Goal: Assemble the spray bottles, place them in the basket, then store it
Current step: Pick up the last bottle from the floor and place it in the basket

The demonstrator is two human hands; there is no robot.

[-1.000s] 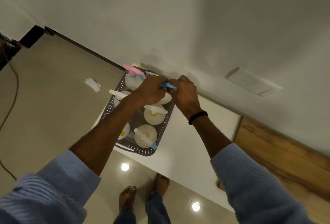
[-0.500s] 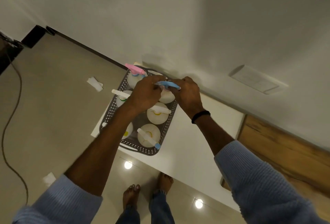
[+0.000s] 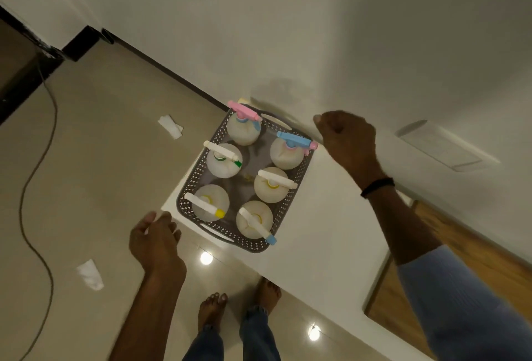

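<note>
Six spray bottles [image 3: 243, 131], all capped, are seen standing in the basket [image 3: 300, 176] on the white bench [image 3: 331, 245]. Assembly and loading appear finished; storing remains. The left hand [image 3: 154, 241] is loosely open and empty; the right hand [image 3: 345, 137] is curled on nothing.

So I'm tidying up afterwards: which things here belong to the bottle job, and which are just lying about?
Job:
- grey basket
- six spray bottles in it

Lying about:
- two white scraps on the floor
- cable
</note>
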